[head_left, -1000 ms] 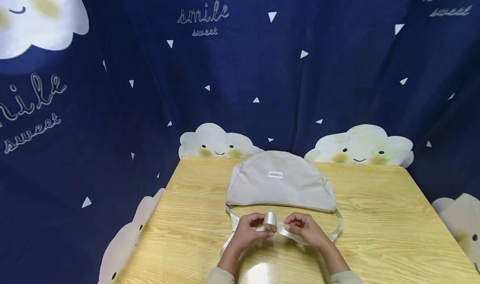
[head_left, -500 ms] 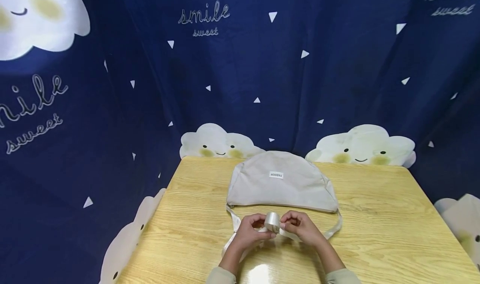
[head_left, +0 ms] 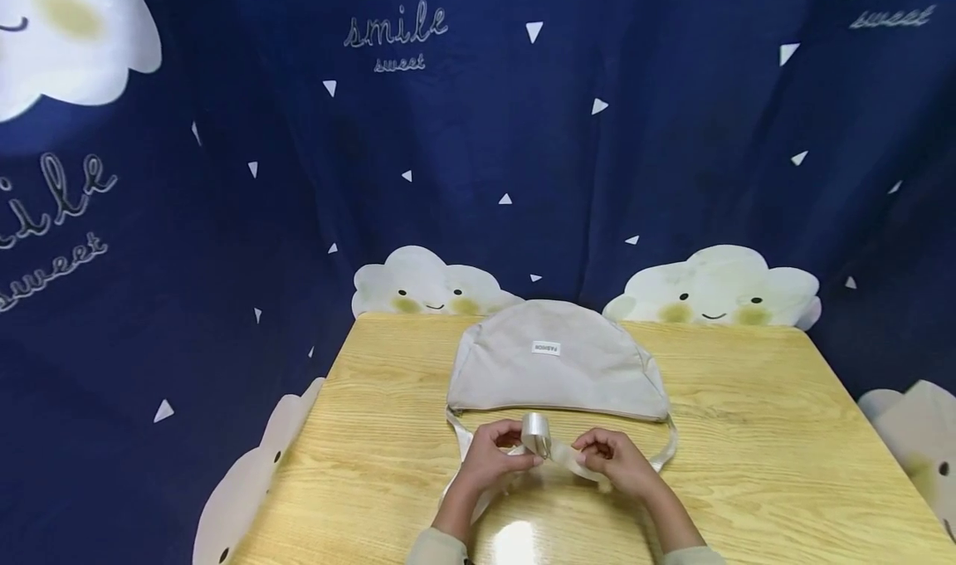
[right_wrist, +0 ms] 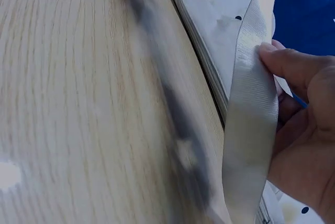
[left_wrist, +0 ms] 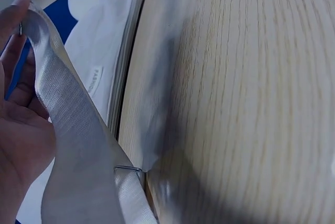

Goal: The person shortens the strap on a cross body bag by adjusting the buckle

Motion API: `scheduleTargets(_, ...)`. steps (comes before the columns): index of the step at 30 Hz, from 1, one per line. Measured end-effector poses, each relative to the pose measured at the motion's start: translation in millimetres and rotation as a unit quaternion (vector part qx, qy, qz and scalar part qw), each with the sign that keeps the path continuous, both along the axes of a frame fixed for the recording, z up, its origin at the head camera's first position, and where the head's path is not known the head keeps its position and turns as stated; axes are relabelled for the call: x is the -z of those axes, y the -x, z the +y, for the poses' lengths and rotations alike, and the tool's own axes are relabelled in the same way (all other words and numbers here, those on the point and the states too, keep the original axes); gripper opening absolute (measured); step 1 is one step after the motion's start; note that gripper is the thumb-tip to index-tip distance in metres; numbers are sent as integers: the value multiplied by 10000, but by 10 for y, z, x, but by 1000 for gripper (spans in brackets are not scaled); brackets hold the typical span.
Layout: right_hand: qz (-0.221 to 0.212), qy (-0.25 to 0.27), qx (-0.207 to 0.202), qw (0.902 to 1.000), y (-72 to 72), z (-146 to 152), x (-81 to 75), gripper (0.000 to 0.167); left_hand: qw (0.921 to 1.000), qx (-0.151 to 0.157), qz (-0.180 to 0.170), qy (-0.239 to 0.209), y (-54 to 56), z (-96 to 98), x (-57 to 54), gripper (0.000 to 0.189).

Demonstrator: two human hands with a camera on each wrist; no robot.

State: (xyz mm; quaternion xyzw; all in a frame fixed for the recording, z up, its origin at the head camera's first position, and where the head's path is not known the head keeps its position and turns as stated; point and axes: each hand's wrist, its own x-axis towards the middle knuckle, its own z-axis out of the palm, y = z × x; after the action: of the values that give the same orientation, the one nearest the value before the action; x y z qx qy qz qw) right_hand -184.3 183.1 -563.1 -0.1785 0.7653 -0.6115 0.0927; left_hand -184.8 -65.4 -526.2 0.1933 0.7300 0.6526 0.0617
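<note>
A pale beige shoulder bag (head_left: 560, 378) lies on the table, its zipped edge facing the hands and its strap trailing out at both ends. In front of it my left hand (head_left: 489, 463) pinches the webbing strap (left_wrist: 78, 114) between thumb and fingers, at a thin metal slider (left_wrist: 21, 28). A stand-up loop of strap (head_left: 534, 432) shows beside those fingertips. Lower on the strap, a wire-like metal ring (left_wrist: 129, 169) hangs in the left wrist view. My right hand (head_left: 618, 465) pinches the strap farther along, thumb flat on the webbing.
The wooden table (head_left: 762, 449) spreads out on both sides of the bag. Behind it hangs a dark blue curtain (head_left: 463, 133) with cloud prints. The bag's zipper (right_wrist: 196, 41) runs close beyond the strap in the right wrist view.
The right hand came in close to the left half a second ago and has since moved back right, leaving more strap between the hands. The left hand and strap loop shifted slightly.
</note>
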Motion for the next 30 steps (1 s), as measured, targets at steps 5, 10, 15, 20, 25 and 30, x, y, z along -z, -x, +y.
scheduleTargets(5,-56,48,46,10000,10,11,-7,14,10000,44,11,33,15,6,-12,35)
scheduleTargets(10,-91,136,49,9999,20,-32,-144,14,9999,98,33,86,33,35,-12,31)
scheduleTargets(15,-41,351,28,9994,93,-80,-127,14,9998,194,93,60,42,73,-21,30)
scheduleTargets(20,-118,526,-7,9985,141,-133,-84,20,9996,230,137,46,34,105,-29,31)
scheduleTargets(25,-220,739,4,9970,123,-163,-129,17,9992,112,281,280,25,147,-32,34)
scheduleTargets(30,-225,729,51,9971,116,-168,-141,16,9995,-27,267,194,54,166,84,36)
